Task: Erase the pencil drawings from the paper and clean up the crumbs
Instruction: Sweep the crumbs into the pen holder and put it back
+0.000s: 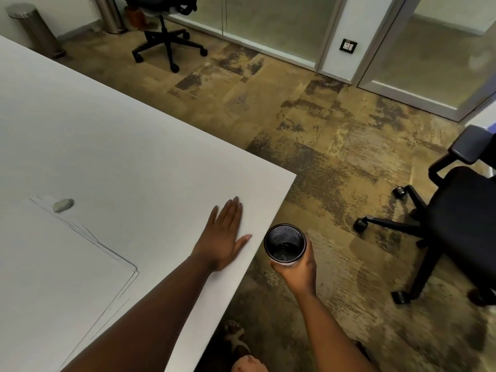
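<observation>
My left hand [225,234] lies flat on the white table [134,143], fingers straight and together, thumb out, close to the table's right edge. Beside and just below that edge, my right hand [298,267] grips a black mesh cup [285,244] with its mouth facing up. A stack of white paper sheets [53,264] rests on the table at the lower left; I see no pencil marks on it from here. A grey eraser [63,205] sits at the paper's far corner. Any crumbs are too small to make out.
A black office chair [456,224] stands on the carpet to the right, another chair [166,36] at the back. Two metal bins [35,30] stand by the far wall. My sandalled foot [236,336] shows under the table edge.
</observation>
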Tool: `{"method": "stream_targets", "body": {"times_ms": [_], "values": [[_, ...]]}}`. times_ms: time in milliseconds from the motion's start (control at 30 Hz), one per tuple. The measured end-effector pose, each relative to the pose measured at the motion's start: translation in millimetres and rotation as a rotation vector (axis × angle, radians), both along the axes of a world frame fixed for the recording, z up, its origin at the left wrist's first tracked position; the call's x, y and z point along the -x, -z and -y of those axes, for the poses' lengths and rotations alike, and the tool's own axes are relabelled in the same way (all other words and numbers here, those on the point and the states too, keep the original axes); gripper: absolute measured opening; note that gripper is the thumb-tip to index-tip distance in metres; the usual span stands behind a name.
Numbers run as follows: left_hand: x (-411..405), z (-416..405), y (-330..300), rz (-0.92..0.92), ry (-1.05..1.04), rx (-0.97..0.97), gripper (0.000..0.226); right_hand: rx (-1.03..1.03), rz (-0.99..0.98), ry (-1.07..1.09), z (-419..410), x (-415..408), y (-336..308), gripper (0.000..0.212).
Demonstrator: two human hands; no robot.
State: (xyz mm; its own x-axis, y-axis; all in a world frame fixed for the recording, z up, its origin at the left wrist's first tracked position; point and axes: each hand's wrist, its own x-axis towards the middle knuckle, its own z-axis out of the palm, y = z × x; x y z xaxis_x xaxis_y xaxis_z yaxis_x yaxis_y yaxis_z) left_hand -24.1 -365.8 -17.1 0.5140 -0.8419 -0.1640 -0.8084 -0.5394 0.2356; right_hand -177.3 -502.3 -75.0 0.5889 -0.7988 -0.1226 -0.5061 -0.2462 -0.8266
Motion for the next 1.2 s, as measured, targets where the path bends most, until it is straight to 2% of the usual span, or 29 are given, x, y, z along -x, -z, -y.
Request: {"method": "stream_targets", "body": {"times_ms": [133, 233, 333, 367, 433, 500, 600, 867, 967, 1033, 1133, 1200], "values": [[13.4, 15.5, -2.7, -0.068, 0.1, 0.056, 0.095, -0.003, 0.007, -0.025, -1.5, -3.1, 0.0, 0.096], [17.6, 21.5, -6.7, -0.238, 0.099, 0.191, 0.085, -0.011, 0.017, -0.041, -3.7, -5.4, -1.4, 0.094], [17.4, 22.7, -2.6, -0.251, -0.186, 0.392, 0.08, -0.025, 0.024, -0.037, -4.5, -6.8, -0.1, 0.096], [14.6, 21.1, -1.8, -0.218, -0.306, 0.398, 0.08, -0.031, 0.028, -0.04, -5.3, -7.5, -0.4, 0.096], [7.6, 16.7, -1.7, -0.152, -0.436, 0.282, 0.081, -0.04, 0.036, -0.046, -6.0, -9.6, -0.1, 0.095], [2.6, 11.4, -1.4, -0.095, -0.39, 0.153, 0.088, -0.044, 0.048, -0.043, -5.8, -12.3, -0.5, 0.093], [5.1, 9.8, 2.8, -0.052, -0.283, 0.121, 0.1, -0.044, 0.08, -0.024, -2.8, -16.1, -2.0, 0.092], [34.4, 31.1, -2.9, -0.121, -0.072, 0.09, 0.096, -0.038, 0.07, -0.03, -0.5, -21.5, -7.0, 0.091], [39.3, 38.1, -5.5, -0.176, -0.009, 0.082, 0.087, -0.048, 0.065, -0.052, -1.5, -22.6, -6.8, 0.087], [43.2, 43.6, -8.0, -0.203, 0.026, 0.085, 0.087, -0.063, 0.053, -0.052, -3.0, -22.6, -6.6, 0.081], [52.0, 53.8, -11.9, -0.249, 0.091, 0.103, 0.091, -0.085, 0.013, -0.053, -3.6, -22.0, -5.0, 0.057], [57.0, 57.1, -13.1, -0.247, 0.134, 0.105, 0.083, -0.071, 0.011, -0.053, -3.1, -21.9, -6.2, 0.049]]}}
